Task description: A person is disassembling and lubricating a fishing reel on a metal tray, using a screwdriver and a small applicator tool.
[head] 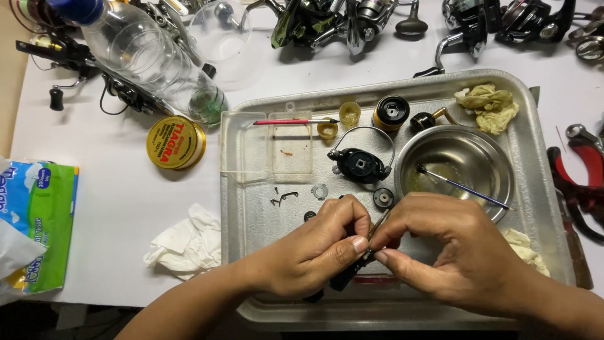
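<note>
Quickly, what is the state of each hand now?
Left hand: closed, pinching a small dark part.
Right hand: closed, holding a thin tool.

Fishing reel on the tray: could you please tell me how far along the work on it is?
Already stripped: the rotor body, spool and small washers lie loose on the metal tray. In hand: the left hand and right hand pinch a small dark part between them. Left: the loose pieces remain unassembled; a brush rests in the steel bowl.
</note>
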